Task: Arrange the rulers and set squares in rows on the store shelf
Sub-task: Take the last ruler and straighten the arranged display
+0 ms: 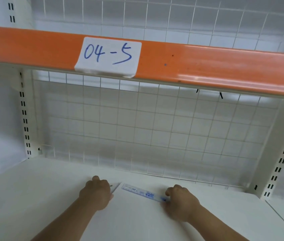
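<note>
Two hands lay a ruler and a set square on a white shelf.

The ruler [145,193] lies flat, slanting, in the middle of the shelf [42,197]. The right hand [181,202] pinches the ruler's near end. Just left of the ruler, the left hand [95,194] is curled over a clear set square [115,186], only its corner showing. The shelf is bare on both sides of the ruler. Behind the ruler stands a wire grid [137,127]. Above it runs an orange strip [207,66] with a paper label [108,56] reading "04-5".
</note>
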The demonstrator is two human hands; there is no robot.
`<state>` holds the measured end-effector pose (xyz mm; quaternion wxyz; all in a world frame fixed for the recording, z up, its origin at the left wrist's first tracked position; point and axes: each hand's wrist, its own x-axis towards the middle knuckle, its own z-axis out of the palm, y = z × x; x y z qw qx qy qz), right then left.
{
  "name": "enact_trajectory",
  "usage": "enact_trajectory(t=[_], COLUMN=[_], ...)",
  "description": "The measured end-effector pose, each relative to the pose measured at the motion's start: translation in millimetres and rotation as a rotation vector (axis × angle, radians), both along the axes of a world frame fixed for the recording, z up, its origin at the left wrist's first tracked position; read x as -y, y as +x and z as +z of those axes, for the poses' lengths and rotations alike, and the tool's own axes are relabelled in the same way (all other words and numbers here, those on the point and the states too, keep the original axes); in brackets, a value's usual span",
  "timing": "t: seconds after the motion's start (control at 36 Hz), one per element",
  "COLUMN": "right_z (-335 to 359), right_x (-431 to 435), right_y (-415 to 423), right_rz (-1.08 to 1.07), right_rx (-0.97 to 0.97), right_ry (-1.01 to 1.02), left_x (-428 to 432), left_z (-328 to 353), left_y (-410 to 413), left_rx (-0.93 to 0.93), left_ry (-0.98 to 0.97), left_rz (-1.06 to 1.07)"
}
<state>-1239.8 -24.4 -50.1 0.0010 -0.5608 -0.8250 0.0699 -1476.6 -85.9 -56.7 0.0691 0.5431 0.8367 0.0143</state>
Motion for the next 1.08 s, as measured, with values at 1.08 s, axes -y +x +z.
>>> enact_trajectory(t=[1.08], right_z=[4], right_x=[12], right_y=[3], right_rz=[0.000], right_rx=[0.038], right_ry=[-0.055], left_x=[25], left_z=[18], left_y=[1], left_rx=[0.187], left_ry=[-0.038], left_rz=[-0.018])
